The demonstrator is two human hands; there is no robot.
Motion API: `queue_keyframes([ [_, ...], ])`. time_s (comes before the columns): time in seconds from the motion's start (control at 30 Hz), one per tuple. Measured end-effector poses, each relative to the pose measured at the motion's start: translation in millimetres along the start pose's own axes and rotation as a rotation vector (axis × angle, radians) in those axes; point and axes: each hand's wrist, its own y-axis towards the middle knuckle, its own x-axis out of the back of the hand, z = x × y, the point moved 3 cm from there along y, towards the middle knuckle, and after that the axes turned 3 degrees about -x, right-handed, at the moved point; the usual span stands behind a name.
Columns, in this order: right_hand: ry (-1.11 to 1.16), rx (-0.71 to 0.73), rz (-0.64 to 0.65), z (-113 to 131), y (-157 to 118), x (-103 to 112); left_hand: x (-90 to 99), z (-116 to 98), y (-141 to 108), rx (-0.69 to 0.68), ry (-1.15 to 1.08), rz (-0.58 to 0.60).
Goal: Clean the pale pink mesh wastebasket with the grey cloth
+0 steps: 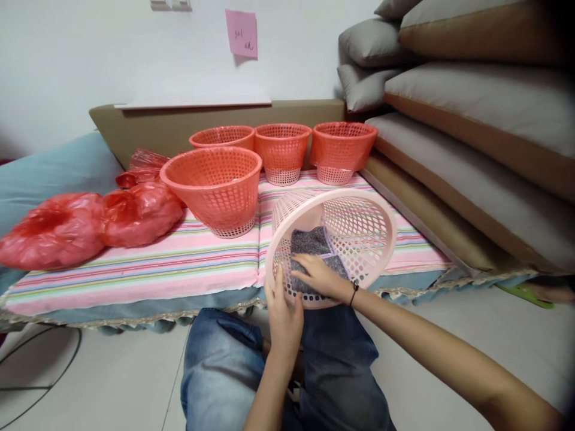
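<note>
A pale pink mesh basket (381, 257) lies tilted on its side at the bed's front edge, its opening facing me. Dark grey cloth pieces (309, 242) with light purple trim lie inside it. My right hand (321, 276) reaches into the opening, palm down with fingers spread over the grey cloth. At the basket's lower left rim is my left hand (285, 314), its fingers upright and apart, with the thumb near the rim; it rests against the outside.
Several baskets covered in red plastic, one in front (215, 197), stand behind. Red plastic bags (58, 233) lie at left on the striped cloth (179, 269). Large cushions (485, 149) are stacked at right. A green object (527, 294) shows at the right edge.
</note>
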Motion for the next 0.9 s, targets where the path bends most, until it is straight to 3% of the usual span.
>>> queue_keyframes([
  [0.17,-0.074,-0.128,0.102,4,-18,-22,-0.2,2,0,0.04,-0.009,-0.01],
  [0.4,-0.282,-0.164,0.199,3,-17,-7,-1.1,-1,1,0.004,0.014,0.011],
  [0.63,-0.44,-0.223,0.063,-16,-28,-6,-1.8,-3,2,-0.039,0.033,0.029],
  [0.73,-0.486,-0.196,0.044,-21,-14,0,-2.8,-4,1,-0.062,0.032,0.033],
  [0.9,-0.461,-0.152,-0.09,-20,36,33,-3.8,-3,0,-0.017,0.008,-0.017],
])
